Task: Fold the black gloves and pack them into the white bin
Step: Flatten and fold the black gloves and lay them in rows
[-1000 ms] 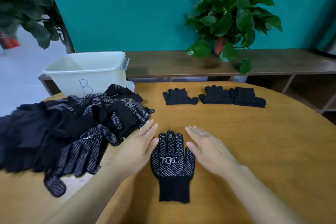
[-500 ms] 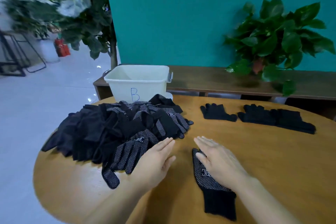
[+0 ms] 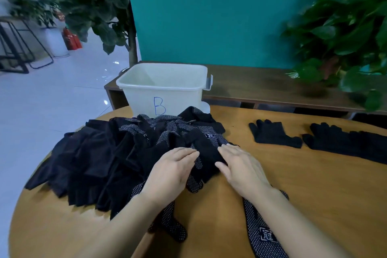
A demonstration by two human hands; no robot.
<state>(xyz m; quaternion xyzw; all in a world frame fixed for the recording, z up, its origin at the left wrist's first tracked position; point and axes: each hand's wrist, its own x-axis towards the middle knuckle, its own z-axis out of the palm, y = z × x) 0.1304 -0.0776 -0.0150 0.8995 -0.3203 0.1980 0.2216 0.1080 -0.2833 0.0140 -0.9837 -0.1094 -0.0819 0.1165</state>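
Your left hand [image 3: 171, 170] and right hand [image 3: 240, 167] are lying flat on near edge of glove pile [image 3: 125, 153], fingers straight, gripping nothing. Pile is spreading away leftward, so left hand is nearer its bulk. Dotted glove [image 3: 261, 234] is lying under your right forearm, long axis toward you. White bin [image 3: 163, 88] is standing beyond pile. Round wooden table [image 3: 314, 195]; teal wall [image 3: 209, 16] behind.

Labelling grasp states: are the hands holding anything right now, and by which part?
Nothing is held. The left hand and right hand lie flat with straight fingers on the near edge of the heap of black dotted knit gloves; neither curls round a glove.
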